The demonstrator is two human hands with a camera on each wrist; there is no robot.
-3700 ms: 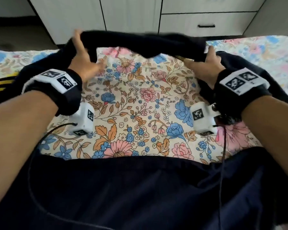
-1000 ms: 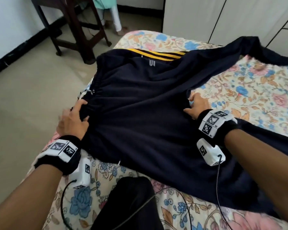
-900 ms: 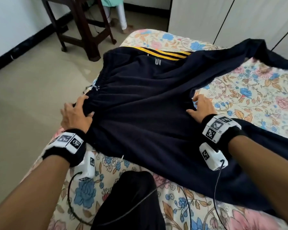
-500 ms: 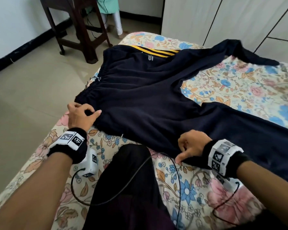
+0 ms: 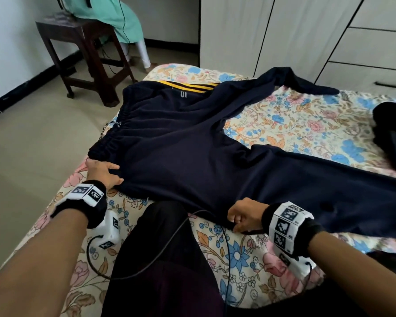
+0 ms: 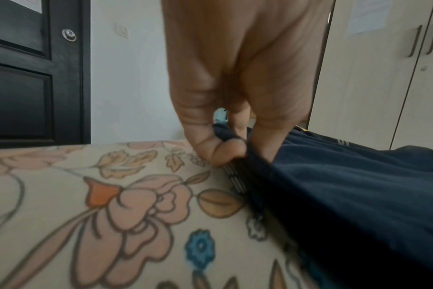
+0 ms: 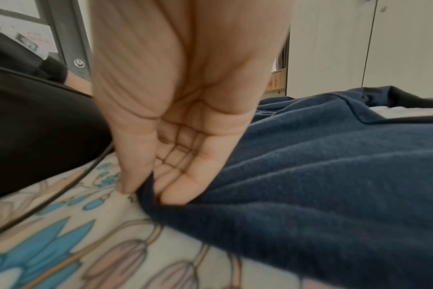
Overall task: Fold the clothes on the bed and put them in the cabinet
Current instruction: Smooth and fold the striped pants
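Navy track pants (image 5: 192, 156) with yellow stripes near the far hip lie spread flat on the floral bed (image 5: 295, 120), waistband to the left, legs running right. My left hand (image 5: 103, 171) pinches the near corner of the waistband; in the left wrist view its fingers (image 6: 225, 148) curl round the navy pants (image 6: 346, 185) at the hem. My right hand (image 5: 242, 216) pinches the near side edge of the pants at the thigh; in the right wrist view the thumb and fingers (image 7: 146, 185) clamp the navy pants (image 7: 321, 176) at the cloth's edge.
My dark-trousered knee (image 5: 160, 259) rests on the bed between my arms. Another dark garment (image 5: 393, 138) lies at the bed's right. White cabinet doors and drawers (image 5: 329, 35) stand beyond the bed. A wooden stool (image 5: 82, 53) stands on the tiled floor at the left.
Both hands have left the top of the pants. The left slid to the waistband's near corner and the right drew back to the near edge, where both now pinch the cloth.
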